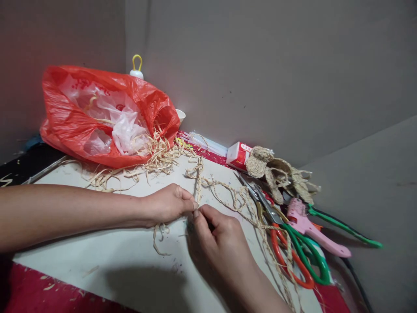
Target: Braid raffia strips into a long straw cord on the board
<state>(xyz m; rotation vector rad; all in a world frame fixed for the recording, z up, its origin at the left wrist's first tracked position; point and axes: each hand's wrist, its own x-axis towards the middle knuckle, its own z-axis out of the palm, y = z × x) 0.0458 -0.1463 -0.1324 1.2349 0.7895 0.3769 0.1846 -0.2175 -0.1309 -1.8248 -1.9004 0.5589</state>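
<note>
My left hand and my right hand meet at the middle of a white board, fingertips pinched together on a braided straw cord. The cord runs up from the pinch toward the back and loops off to the right. Loose straw ends hang below my left hand. Both hands are closed on the cord.
A red plastic bag with loose raffia spilling out lies at the back left. To the right lie scissors with orange and green handles, a pink glue gun, woven straw pieces and a small red and white box. Cardboard walls surround the table.
</note>
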